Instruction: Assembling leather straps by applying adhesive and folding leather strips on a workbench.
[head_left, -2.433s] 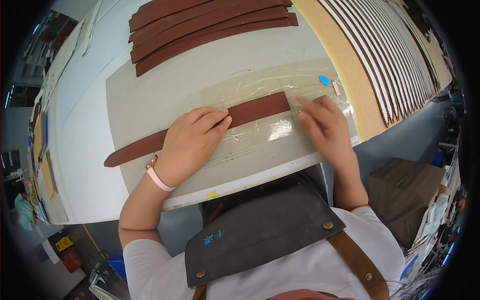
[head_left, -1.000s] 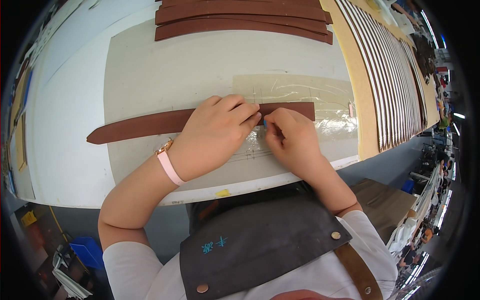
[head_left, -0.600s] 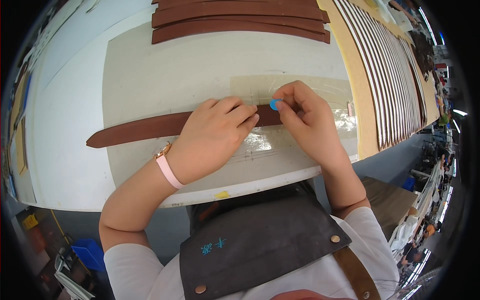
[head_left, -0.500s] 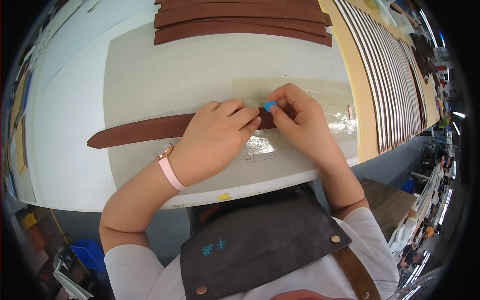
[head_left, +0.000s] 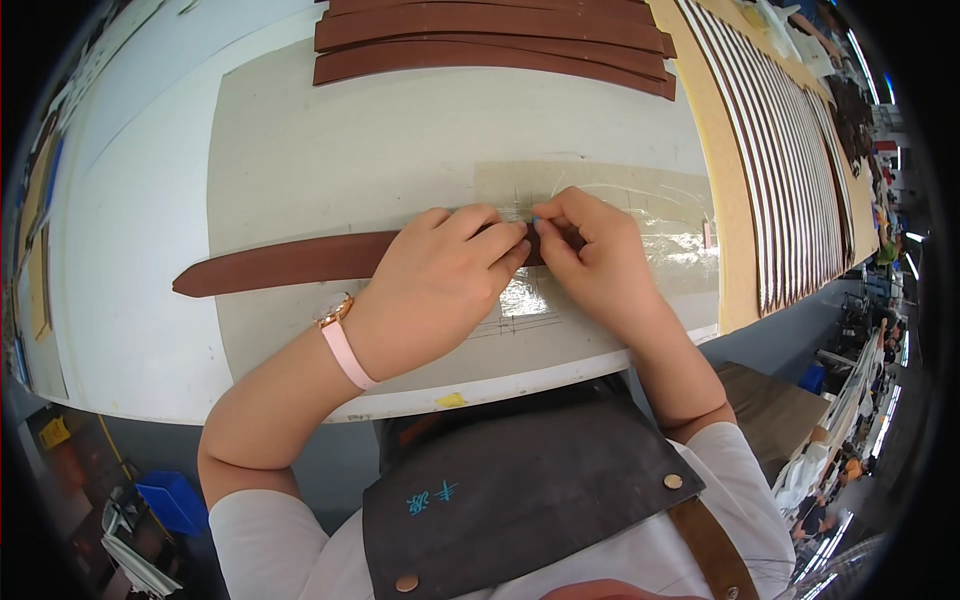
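A brown leather strap with a pointed left end lies across the grey sheet. My left hand is closed over the strap, its bent fingertips pressing near the right end. Beside those fingertips, my right hand pinches a small blue piece between thumb and forefinger at the strap's end. Only a sliver of the blue piece shows, so its kind cannot be made out. The strap's middle stretch is hidden under my left hand.
Several brown straps lie stacked at the table's far side. On the right, a tan board carries a row of brown strips with pale edges. Clear film covers part of the grey sheet. A blue bin stands below left.
The blue piece, plainly visible earlier, is now mostly hidden between my right thumb and forefinger. Both hands and the strap's right end have shifted slightly lower in the picture.
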